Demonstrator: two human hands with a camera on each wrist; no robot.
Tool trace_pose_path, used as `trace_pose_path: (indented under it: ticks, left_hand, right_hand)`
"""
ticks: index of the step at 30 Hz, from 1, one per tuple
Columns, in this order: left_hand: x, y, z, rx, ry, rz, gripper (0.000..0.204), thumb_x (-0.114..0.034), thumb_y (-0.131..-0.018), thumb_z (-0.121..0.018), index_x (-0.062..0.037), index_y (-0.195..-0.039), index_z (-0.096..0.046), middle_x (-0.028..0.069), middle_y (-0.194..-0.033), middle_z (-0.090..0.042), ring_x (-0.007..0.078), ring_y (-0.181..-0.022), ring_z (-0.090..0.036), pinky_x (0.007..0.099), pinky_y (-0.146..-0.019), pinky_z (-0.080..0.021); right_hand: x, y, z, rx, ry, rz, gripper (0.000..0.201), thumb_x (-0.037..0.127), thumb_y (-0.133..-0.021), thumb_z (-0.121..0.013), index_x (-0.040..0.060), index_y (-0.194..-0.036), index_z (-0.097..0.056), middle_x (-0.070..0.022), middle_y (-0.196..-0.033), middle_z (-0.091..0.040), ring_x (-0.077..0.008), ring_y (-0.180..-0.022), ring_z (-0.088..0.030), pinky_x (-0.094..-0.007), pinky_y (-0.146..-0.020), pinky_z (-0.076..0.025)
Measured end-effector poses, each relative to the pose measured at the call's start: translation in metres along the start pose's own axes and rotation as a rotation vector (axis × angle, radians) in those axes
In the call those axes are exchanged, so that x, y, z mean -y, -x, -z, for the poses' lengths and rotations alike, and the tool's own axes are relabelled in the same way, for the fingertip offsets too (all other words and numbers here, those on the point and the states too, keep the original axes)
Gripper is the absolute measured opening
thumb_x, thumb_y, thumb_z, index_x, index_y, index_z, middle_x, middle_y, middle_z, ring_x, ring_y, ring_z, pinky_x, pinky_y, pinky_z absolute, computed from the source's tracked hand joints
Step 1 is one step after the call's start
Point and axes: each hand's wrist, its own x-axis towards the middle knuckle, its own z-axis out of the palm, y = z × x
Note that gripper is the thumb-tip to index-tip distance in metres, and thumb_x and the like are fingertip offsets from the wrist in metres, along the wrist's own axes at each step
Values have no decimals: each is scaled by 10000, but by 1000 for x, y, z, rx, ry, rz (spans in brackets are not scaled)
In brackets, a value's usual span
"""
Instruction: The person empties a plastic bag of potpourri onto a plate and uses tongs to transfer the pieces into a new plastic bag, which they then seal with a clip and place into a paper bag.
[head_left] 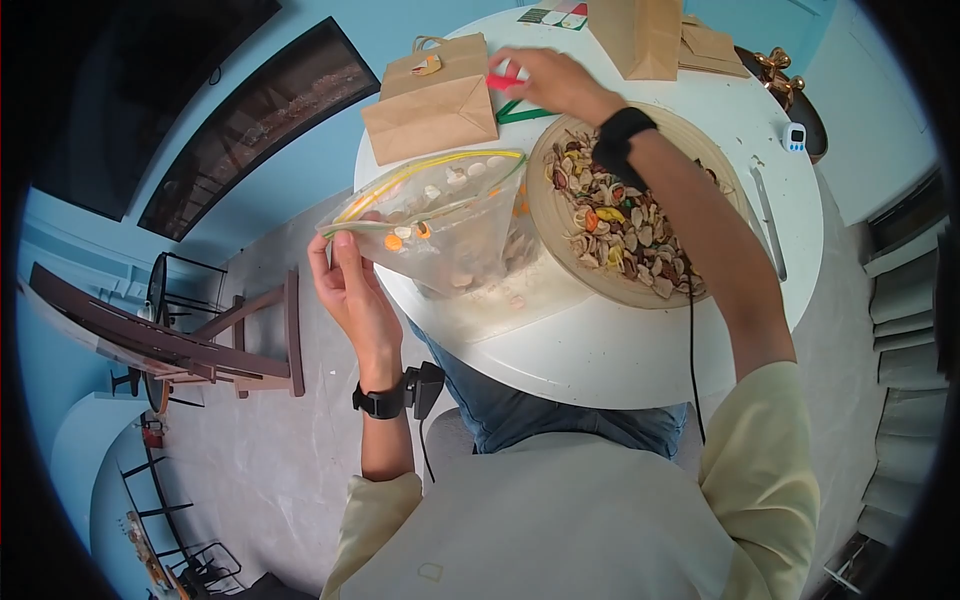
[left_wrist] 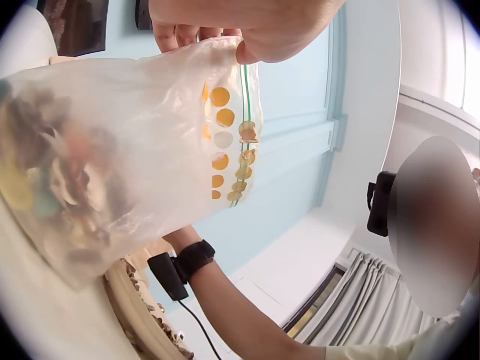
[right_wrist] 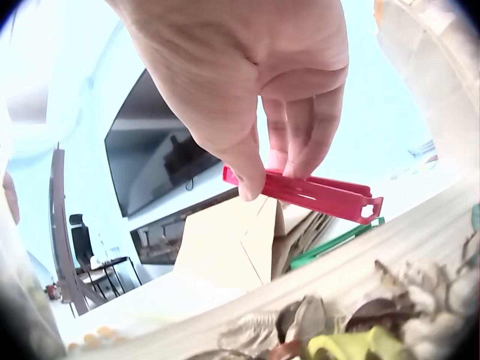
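My left hand (head_left: 350, 295) pinches one end of the opening of a clear zip bag (head_left: 455, 245), printed with orange and white dots. Dried pieces show cloudily through its lower part in the left wrist view. Farther back, my right hand (head_left: 560, 82) grips a red bag clip (right_wrist: 322, 199) between thumb and fingers, above the table. A green bag clip (right_wrist: 337, 244) lies just beneath it, beside a folded paper bag. Under my right forearm sits a round, shallow tray (head_left: 548, 245) full of mixed dried pieces (head_left: 625, 235), some yellow and orange.
A brown paper bag (head_left: 430, 115) lies at the back left of the round white table (head_left: 600, 345). Another paper bag (head_left: 635, 40) stands at the back. Metal tweezers (head_left: 768, 220) and a small white timer (head_left: 795, 137) lie to the right. Crumbs dot the surface.
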Motion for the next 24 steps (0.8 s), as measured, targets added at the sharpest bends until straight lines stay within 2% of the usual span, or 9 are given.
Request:
trace_pose_path:
  ticks: [1, 4, 8, 11, 16, 17, 19, 20, 24]
  left_hand:
    - [-1, 0, -1, -1, -3, -4, 247, -250, -992, -549, -42, -1124, -528, 134, -1144, -640, 185, -1099, -599, 338, -980, -441]
    - [-1, 1, -2, -9, 11, -1, 255, -249, -993, -547, -38, -1136, -533, 132, -1162, -634, 183, -1106, -595, 336, -982, -440]
    - [0, 0, 1, 13, -6, -14, 231, -244, -998, -541, -40, -1107, -550, 81, -1132, -632, 145, -1072, -582, 315, -958, -439]
    - [-1, -1, 2, 8, 11, -22, 208, -235, -1004, -530, -44, -1083, -557, 46, -1092, -629, 115, -1040, -573, 291, -935, -437]
    - [-4, 2, -3, -11, 61, -31, 201, -218, -991, -563, -33, -1069, -565, 49, -1066, -626, 103, -1001, -570, 275, -903, -440]
    - [-5, 3, -3, -19, 64, -27, 199, -221, -994, -556, -34, -1065, -564, 46, -1062, -626, 101, -999, -569, 276, -905, -439]
    - [-5, 5, -4, -17, 60, -23, 198, -223, -997, -550, -36, -1061, -563, 42, -1059, -626, 100, -996, -568, 277, -906, -438]
    - [-4, 6, -4, -36, 61, -17, 195, -225, -1001, -541, -40, -1057, -560, 39, -1056, -626, 99, -997, -569, 278, -908, -437]
    - [-5, 8, -5, -77, 39, -31, 183, -232, -1007, -526, -52, -1031, -551, 31, -1055, -624, 99, -1001, -571, 284, -913, -437]
  right_hand:
    - [0, 3, 13, -119, -128, 67, 347, 155, -834, -693, 172, -1167, -596, -81, -1028, -652, -241, -981, -635, -345, -805, -523]
    - [16, 29, 59, -247, -297, 78, 323, 155, -890, -660, 105, -1195, -564, -74, -1084, -621, -185, -1003, -627, -294, -827, -528]
    - [20, 71, 75, -208, -549, 133, 313, 145, -896, -657, 84, -1187, -560, -70, -1091, -611, -175, -1009, -624, -287, -838, -526]
    - [55, 110, 79, -173, -795, 197, 303, 135, -902, -654, 64, -1179, -555, -65, -1097, -602, -165, -1015, -622, -280, -849, -524]
    - [101, 106, 86, -123, -1204, 308, 287, 119, -912, -650, 29, -1165, -548, -58, -1108, -586, -148, -1024, -618, -268, -867, -521]
    - [99, 104, 81, -131, -1213, 312, 287, 119, -912, -650, 29, -1165, -548, -58, -1108, -586, -148, -1024, -618, -268, -867, -521]
    - [97, 100, 71, 21, -1164, 385, 285, 78, -904, -658, 3, -1153, -540, -42, -1096, -576, -139, -1029, -615, -265, -877, -517]
    - [97, 102, 70, 75, -1168, 324, 270, 54, -887, -674, 13, -1124, -554, -39, -1073, -575, -131, -1003, -612, -265, -872, -519]
    - [97, 105, 72, 63, -1116, 310, 213, 60, -871, -691, 10, -1047, -582, -43, -1027, -589, -124, -966, -615, -266, -863, -524]
